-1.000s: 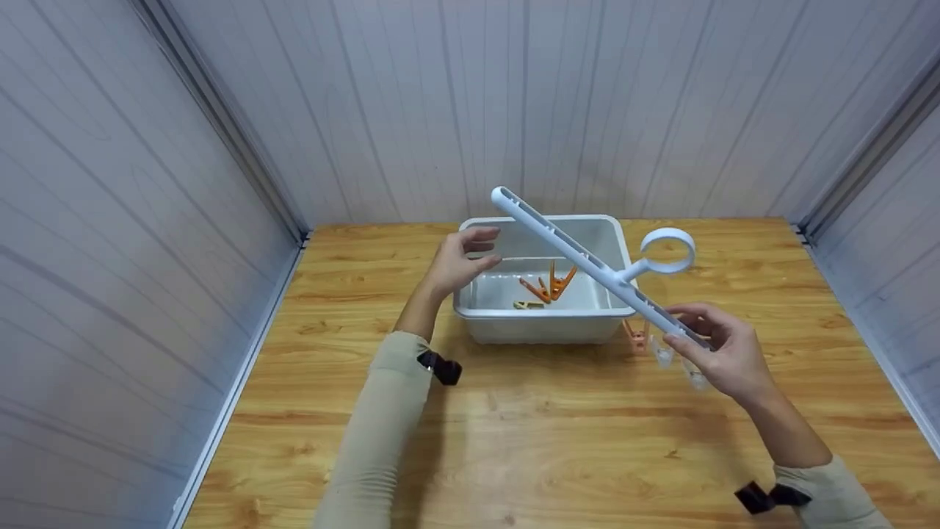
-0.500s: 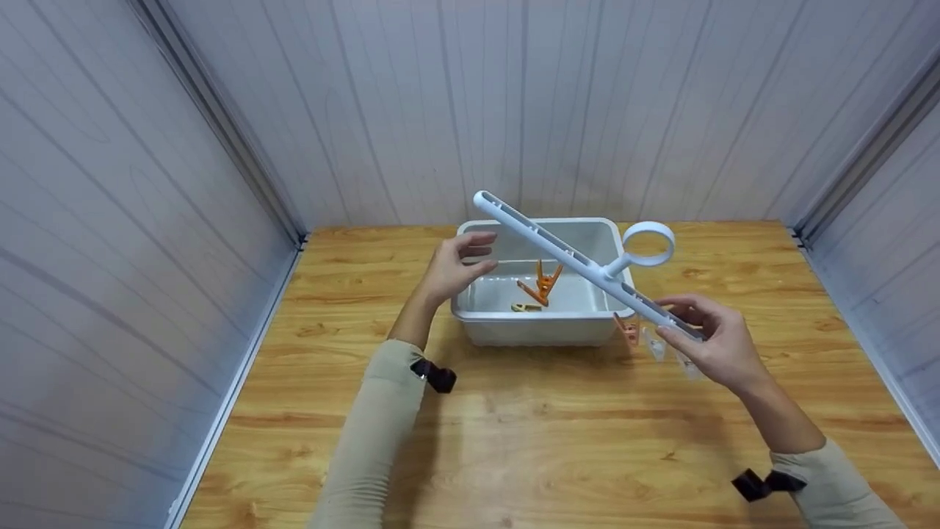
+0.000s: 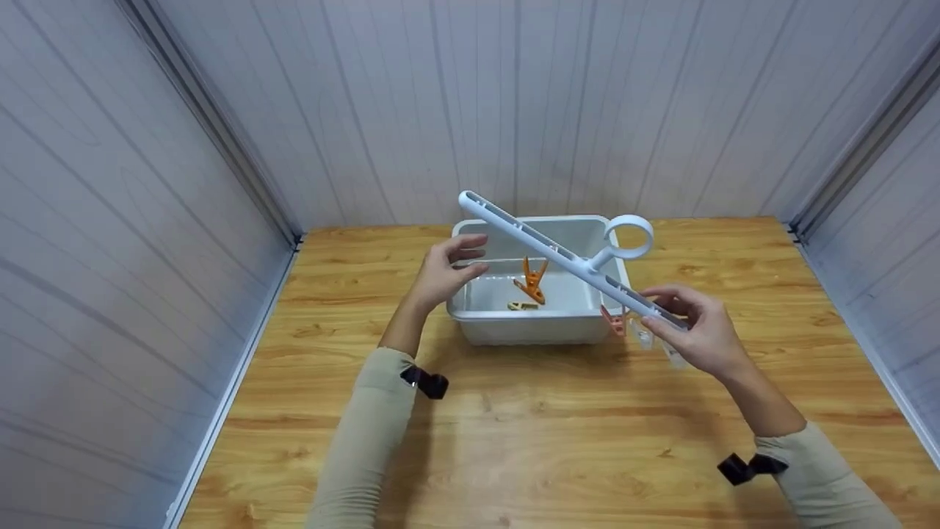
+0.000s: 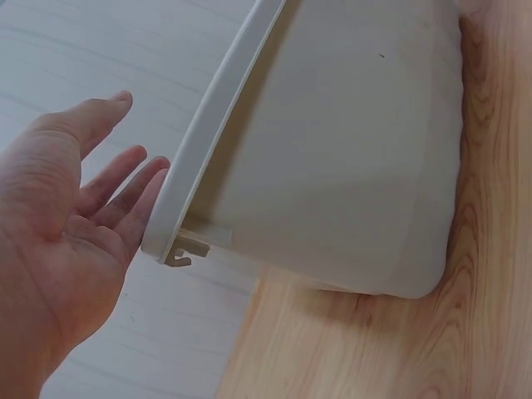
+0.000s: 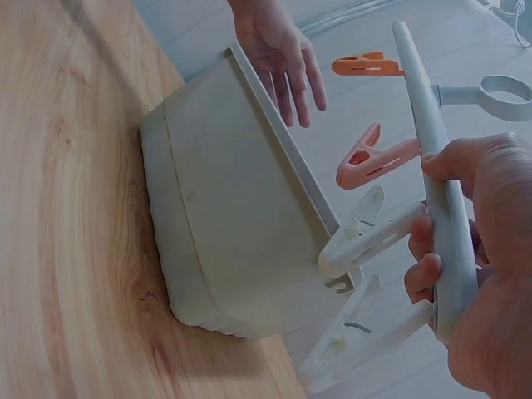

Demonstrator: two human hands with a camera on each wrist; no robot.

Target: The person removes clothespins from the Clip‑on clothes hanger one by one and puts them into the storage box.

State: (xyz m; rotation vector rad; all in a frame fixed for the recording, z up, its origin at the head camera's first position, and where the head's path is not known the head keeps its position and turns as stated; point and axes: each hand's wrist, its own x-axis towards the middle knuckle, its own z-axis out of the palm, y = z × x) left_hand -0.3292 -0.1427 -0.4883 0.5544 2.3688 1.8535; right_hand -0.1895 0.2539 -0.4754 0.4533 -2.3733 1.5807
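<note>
My right hand (image 3: 701, 330) grips the near right end of a white clip hanger (image 3: 543, 246), held slanted above the bin. In the right wrist view, an orange clothespin (image 5: 366, 65), a pink clothespin (image 5: 374, 162) and two clear clothespins, one of them the upper clear clothespin (image 5: 370, 237), hang from its bar. My left hand (image 3: 444, 272) is at the left rim of the white bin (image 3: 536, 329), fingers spread and holding nothing. Inside the bin lies a yellowish clothespin (image 3: 523, 306). Beside it an orange clothespin (image 3: 527, 292) overlaps the hanging orange one in the head view.
The bin stands on a wood-grain table (image 3: 543, 433) near the pale panelled back wall (image 3: 485, 110). More panels rise at the left and right. The hanger's ring (image 3: 630, 236) sticks up to the right of its bar.
The hanger and my right hand have shifted left, and the hanging clips with them. The hanging orange clothespin now overlaps the one in the bin. My left hand stays by the rim.
</note>
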